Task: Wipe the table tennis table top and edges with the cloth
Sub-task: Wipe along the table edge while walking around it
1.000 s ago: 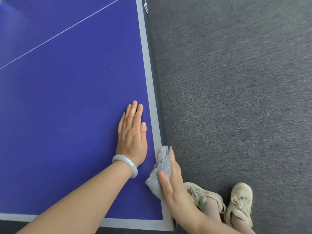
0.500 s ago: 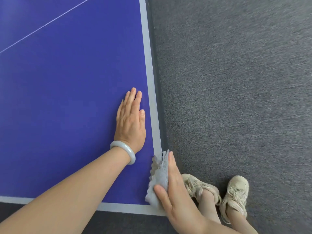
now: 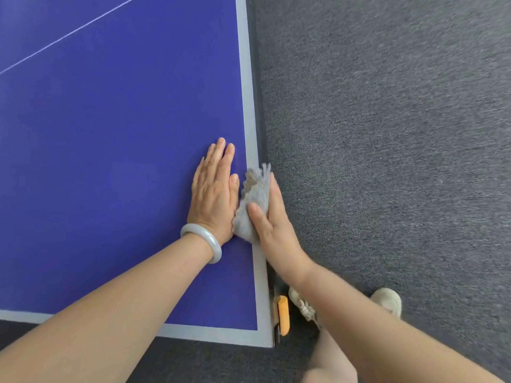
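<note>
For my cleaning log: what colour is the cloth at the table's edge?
The cloth is light grey, seen best in the head view.

Left hand [image 3: 213, 197] flat, fingers [image 3: 220, 157] straight, right hand [image 3: 273, 225] gripping cloth [image 3: 255, 189]

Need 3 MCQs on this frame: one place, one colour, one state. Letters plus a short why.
1. Where is the grey fluffy cloth?
A) on the right-side edge of the blue table tennis table
B) on the white centre line
C) on the carpet

2. What colour is the smooth bangle on the left wrist?
A) red
B) pale grey-green
C) black

3. How is the left hand?
A) clenched in a fist
B) flat on the table top, fingers straight
C) pinching the cloth

Answers:
1 A: the right hand holds it on the grey border strip.
2 B: the ring looks pale and milky.
3 B: the palm lies down beside the cloth.
</note>
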The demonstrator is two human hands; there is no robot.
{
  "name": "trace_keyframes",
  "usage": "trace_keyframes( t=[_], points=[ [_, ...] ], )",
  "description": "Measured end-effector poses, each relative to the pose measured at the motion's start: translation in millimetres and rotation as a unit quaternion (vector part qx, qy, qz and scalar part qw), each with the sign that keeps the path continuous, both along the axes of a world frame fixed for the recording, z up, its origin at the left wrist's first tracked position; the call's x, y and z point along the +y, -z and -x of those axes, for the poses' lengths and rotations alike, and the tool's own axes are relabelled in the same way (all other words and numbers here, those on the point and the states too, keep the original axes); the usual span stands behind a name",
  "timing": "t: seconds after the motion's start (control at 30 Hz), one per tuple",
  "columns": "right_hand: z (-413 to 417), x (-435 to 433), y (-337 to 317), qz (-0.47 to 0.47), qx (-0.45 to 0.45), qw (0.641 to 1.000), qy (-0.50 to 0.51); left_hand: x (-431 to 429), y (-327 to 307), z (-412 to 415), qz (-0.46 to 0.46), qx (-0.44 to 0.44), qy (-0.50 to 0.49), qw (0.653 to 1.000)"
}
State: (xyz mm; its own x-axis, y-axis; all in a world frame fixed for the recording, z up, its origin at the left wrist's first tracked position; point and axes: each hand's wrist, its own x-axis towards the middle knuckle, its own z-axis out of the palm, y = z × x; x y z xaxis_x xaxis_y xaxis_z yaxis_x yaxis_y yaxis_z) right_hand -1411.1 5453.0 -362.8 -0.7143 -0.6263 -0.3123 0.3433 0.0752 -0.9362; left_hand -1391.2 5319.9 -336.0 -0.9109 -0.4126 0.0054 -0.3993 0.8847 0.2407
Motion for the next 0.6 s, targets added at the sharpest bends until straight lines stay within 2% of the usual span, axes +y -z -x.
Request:
trace_keyframes(
  t=[0.17,0.27,0.47,0.6],
  points=[
    [-64.9,42.6,0.0,-0.003,-0.014,1.000,-0.017,1.6,-1.3,-0.5,-0.002,-0.002,-0.001,1.000],
    [-29.8,19.7,-0.3,-0.010,-0.039,0.999,-0.013,0.8,-1.6,-0.5,-0.005,-0.003,-0.002,1.000],
    [91.7,-60.2,-9.1,-0.033,-0.070,0.997,0.028,-0.1,-2.6,-0.8,-0.008,-0.014,-0.006,1.000],
    [72.1,-50.7,-9.2,-0.042,-0.077,0.996,0.032,2.5,-6.5,0.1,-0.007,-0.027,-0.010,1.000]
  ],
)
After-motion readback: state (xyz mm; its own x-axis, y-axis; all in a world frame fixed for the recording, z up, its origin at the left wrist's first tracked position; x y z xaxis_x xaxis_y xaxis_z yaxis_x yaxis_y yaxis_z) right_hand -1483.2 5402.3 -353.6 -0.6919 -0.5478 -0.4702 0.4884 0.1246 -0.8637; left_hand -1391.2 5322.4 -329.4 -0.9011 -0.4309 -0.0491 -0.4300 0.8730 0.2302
